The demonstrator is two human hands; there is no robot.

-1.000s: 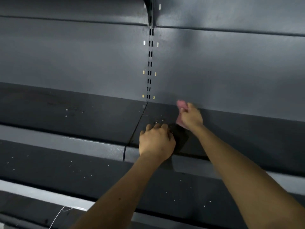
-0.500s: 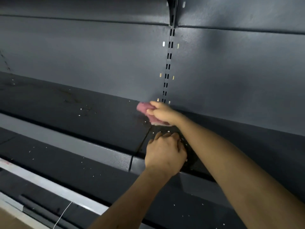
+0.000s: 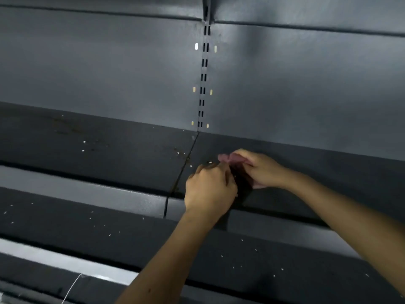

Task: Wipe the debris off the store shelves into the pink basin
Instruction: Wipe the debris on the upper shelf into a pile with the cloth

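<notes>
My right hand (image 3: 262, 170) grips a crumpled pink cloth (image 3: 226, 157) on the upper dark shelf (image 3: 109, 154), just right of the seam between two shelf panels. My left hand (image 3: 210, 189) sits close beside it at the shelf's front edge, fingers curled round a dark object (image 3: 243, 183) that shows between the two hands. White debris specks (image 3: 210, 162) lie right in front of the cloth, more near the seam (image 3: 180, 152) and further left (image 3: 84, 145). The pink basin is out of view.
A lower shelf (image 3: 131, 238) below carries several scattered white specks. Grey price rails (image 3: 87, 189) run along the shelf fronts. A slotted upright (image 3: 202, 84) splits the grey back panel. A thin white string (image 3: 72, 288) hangs at the bottom left.
My right hand has swept the pink cloth from left of the seam back to the right and forward, ending beside my left hand. The left hand has stayed at the shelf edge.
</notes>
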